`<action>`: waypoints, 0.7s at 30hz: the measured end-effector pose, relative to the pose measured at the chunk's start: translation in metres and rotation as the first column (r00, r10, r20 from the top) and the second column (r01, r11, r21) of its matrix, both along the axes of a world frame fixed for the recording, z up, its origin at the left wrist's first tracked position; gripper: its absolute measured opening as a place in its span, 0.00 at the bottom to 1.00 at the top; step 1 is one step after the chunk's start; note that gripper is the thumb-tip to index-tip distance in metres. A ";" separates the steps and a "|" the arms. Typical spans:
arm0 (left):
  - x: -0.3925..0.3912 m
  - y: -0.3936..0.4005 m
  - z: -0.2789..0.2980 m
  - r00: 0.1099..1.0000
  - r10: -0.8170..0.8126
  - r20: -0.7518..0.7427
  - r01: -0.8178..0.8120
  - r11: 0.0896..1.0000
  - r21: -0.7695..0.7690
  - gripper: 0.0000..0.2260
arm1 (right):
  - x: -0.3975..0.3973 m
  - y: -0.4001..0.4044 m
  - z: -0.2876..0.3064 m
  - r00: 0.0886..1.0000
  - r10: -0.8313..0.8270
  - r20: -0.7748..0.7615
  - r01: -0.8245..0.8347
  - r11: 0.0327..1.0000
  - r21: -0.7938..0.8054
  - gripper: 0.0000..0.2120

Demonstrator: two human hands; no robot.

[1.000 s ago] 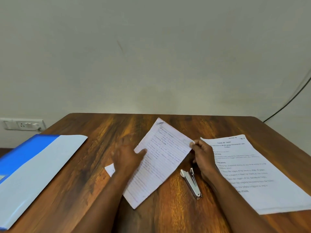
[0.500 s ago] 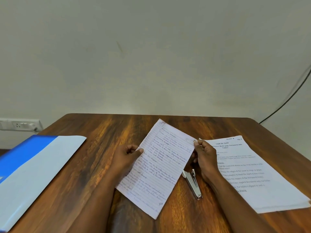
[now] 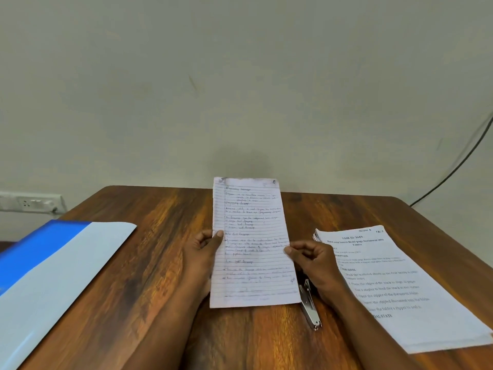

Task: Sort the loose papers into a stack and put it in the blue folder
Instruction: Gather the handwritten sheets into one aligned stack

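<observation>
— Paper first: where does the handwritten sheet (image 3: 253,244) sit?

— Lifted off the wooden table (image 3: 160,263), held upright in front of the person, its top edge reaching up past the table's far edge. It is lined, covered in handwriting too blurred to read.

— And the hands?

— Both grasp it. The left hand (image 3: 204,252) pinches the sheet's left edge, thumb on the front face. The right hand (image 3: 312,260) pinches the right edge about halfway down, fingers curled.

— Where is the blue folder (image 3: 48,265)?

— Lying flat at the table's left side, well apart from the hands, running out of view at the left edge. A blue strip shows along its far side, with a pale panel beside it.

— Anything else on the table?

— A stack of printed papers (image 3: 400,289) lies to the right, tilted, just beside the right hand. A metal stapler (image 3: 309,308) rests between that stack and the held sheet, partly hidden under the right wrist. On the wall at left is a white socket panel (image 3: 32,202); at right a black cable (image 3: 453,169) runs down the wall.
</observation>
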State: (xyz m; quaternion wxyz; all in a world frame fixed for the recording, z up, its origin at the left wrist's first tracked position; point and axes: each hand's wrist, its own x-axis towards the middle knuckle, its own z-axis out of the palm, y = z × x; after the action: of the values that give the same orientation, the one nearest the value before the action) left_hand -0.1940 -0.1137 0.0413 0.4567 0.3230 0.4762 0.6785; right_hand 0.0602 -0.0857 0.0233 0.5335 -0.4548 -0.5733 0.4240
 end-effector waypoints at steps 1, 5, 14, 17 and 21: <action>0.004 0.000 0.002 1.000 -0.013 -0.002 0.013 1.000 0.006 0.05 | 0.001 0.000 0.000 0.999 -0.023 -0.028 0.022 1.000 -0.011 0.07; 0.016 -0.004 0.004 0.998 -0.056 0.001 0.056 0.997 0.048 0.05 | 0.005 0.001 0.007 0.982 -0.140 -0.128 0.133 0.989 -0.065 0.07; 0.048 -0.016 0.010 0.955 -0.292 -0.044 0.294 0.955 0.047 0.08 | 0.063 -0.008 0.054 0.993 -0.118 0.013 0.119 0.975 -0.189 0.08; 0.072 -0.021 0.014 0.925 -0.374 -0.059 0.375 0.927 -0.002 0.08 | 0.096 -0.022 0.070 0.982 -0.131 0.139 0.157 0.968 -0.196 0.03; 0.115 -0.019 0.015 0.892 -0.435 -0.123 0.429 0.900 -0.076 0.08 | 0.136 -0.034 0.073 0.947 -0.237 0.216 0.281 0.937 -0.208 0.03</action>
State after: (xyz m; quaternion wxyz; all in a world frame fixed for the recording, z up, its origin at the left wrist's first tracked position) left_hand -0.0789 -0.1328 0.0562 0.5695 0.4558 0.4384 0.5250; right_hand 0.1965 -0.1194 0.0960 0.4707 -0.6245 -0.5015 0.3701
